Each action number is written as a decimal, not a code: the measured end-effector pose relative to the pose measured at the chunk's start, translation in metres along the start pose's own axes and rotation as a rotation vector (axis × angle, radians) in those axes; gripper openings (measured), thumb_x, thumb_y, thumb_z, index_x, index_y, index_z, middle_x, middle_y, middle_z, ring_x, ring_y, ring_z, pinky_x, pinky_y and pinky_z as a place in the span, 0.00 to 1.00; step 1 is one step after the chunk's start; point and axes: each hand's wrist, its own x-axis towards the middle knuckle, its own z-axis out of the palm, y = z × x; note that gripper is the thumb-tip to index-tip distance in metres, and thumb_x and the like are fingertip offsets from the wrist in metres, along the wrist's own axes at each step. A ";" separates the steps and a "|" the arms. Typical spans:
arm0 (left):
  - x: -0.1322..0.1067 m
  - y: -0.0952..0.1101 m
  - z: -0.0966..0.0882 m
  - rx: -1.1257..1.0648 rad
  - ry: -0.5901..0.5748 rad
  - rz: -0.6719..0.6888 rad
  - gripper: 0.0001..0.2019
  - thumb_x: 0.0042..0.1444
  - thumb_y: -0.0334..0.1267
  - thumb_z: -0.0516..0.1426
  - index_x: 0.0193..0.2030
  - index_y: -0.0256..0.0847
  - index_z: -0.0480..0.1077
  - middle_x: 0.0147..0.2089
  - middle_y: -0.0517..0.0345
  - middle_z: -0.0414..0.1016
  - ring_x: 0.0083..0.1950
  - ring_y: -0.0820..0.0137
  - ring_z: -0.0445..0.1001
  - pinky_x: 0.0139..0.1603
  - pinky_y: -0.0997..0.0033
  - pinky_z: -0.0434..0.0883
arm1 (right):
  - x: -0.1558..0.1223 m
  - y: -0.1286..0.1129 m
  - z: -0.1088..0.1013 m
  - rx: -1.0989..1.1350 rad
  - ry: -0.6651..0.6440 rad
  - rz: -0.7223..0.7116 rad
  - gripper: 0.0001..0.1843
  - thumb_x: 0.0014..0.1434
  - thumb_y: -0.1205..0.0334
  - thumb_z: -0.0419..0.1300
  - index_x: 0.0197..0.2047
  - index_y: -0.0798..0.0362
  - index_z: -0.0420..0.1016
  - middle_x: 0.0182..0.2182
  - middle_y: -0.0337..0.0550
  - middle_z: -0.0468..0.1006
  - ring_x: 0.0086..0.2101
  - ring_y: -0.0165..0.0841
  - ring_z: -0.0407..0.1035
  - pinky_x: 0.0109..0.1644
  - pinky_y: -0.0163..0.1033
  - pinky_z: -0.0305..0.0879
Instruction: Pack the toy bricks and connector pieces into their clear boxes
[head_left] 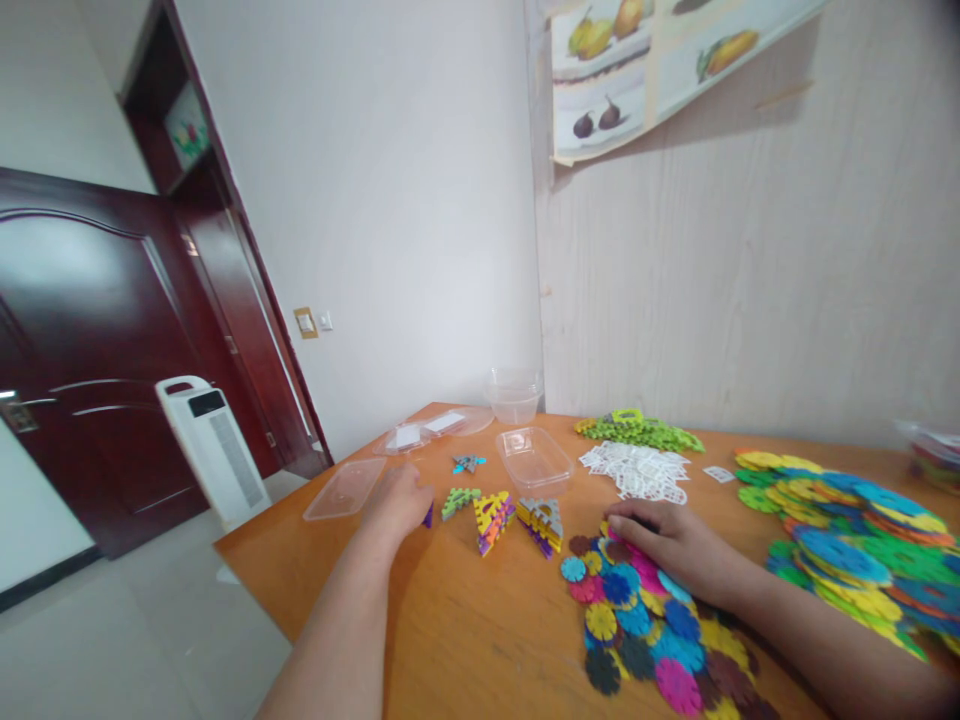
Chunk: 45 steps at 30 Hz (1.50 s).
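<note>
Resting its fingers on notched round discs (636, 618), the right hand (671, 535) looks loose, while the left hand (399, 500) curls by a purple piece (428, 517), I can't tell if either pinches, and going gently should avoid bumping the yellow triangle (490, 512) right of the left fingers.

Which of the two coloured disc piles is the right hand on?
The pile of small discs: the right hand rests at its far edge. The large-disc pile lies farther right.

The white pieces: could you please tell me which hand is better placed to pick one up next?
Probably the right hand, which is at the colored discs, just in front of the white pieces; the left hand is farther away, beside a purple piece.
</note>
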 end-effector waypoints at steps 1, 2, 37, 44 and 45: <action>-0.002 -0.005 0.001 0.028 -0.006 0.000 0.11 0.52 0.45 0.58 0.33 0.39 0.71 0.30 0.55 0.75 0.32 0.66 0.71 0.29 0.72 0.57 | 0.001 0.002 0.000 -0.007 0.008 -0.010 0.24 0.64 0.43 0.51 0.45 0.51 0.80 0.41 0.43 0.83 0.42 0.41 0.74 0.48 0.43 0.70; -0.004 -0.009 0.002 0.032 -0.013 0.002 0.12 0.51 0.48 0.59 0.32 0.39 0.71 0.29 0.56 0.74 0.31 0.67 0.70 0.28 0.72 0.55 | 0.001 0.003 0.001 -0.017 0.015 -0.017 0.24 0.64 0.43 0.51 0.45 0.51 0.80 0.41 0.43 0.83 0.42 0.41 0.74 0.49 0.44 0.69; 0.023 0.014 0.003 -0.220 -0.131 0.384 0.16 0.49 0.31 0.55 0.47 0.40 0.71 0.41 0.56 0.76 0.42 0.66 0.74 0.42 0.70 0.70 | 0.001 -0.001 0.002 -0.038 0.032 -0.006 0.22 0.65 0.45 0.50 0.40 0.49 0.80 0.35 0.40 0.82 0.36 0.37 0.74 0.42 0.39 0.68; 0.069 0.013 0.011 -0.205 -0.110 0.409 0.14 0.47 0.29 0.56 0.43 0.41 0.72 0.47 0.53 0.78 0.51 0.64 0.73 0.53 0.67 0.68 | 0.002 -0.001 0.003 -0.003 0.045 0.033 0.23 0.63 0.44 0.51 0.46 0.48 0.81 0.40 0.42 0.83 0.40 0.40 0.74 0.46 0.40 0.69; 0.075 0.015 0.013 -0.189 -0.112 0.400 0.16 0.47 0.29 0.57 0.44 0.42 0.72 0.49 0.53 0.78 0.53 0.64 0.73 0.54 0.67 0.68 | 0.002 -0.001 0.003 -0.002 0.047 0.036 0.23 0.64 0.44 0.51 0.46 0.48 0.81 0.40 0.43 0.83 0.40 0.40 0.74 0.47 0.41 0.69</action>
